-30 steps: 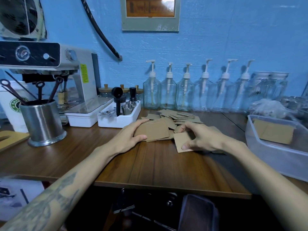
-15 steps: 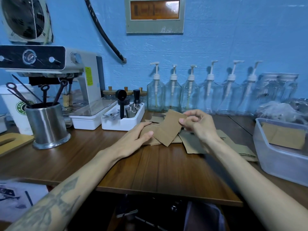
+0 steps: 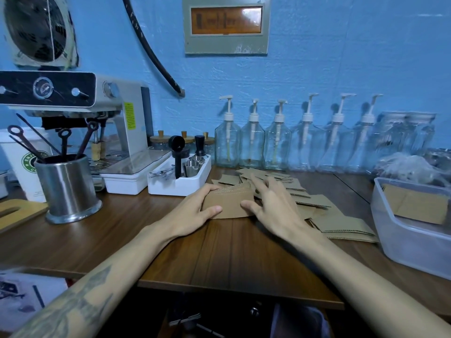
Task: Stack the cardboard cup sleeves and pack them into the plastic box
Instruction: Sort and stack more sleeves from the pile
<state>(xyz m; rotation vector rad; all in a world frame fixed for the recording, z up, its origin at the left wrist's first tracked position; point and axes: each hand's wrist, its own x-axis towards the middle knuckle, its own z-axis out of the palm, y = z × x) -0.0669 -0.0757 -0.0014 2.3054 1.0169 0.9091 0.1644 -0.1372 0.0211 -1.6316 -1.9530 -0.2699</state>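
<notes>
A small stack of cardboard cup sleeves (image 3: 228,202) sits between both hands, left of the plastic box (image 3: 412,242). The left hand (image 3: 195,211) curls around its left end. The right hand (image 3: 273,206) rests on its right end, fingers spread out straight.

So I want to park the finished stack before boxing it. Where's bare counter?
Bare wood lies in front of both hands, between the steel cup and the plastic box. Crowded: loose sleeves right of the stack, and the white tray behind.
</notes>
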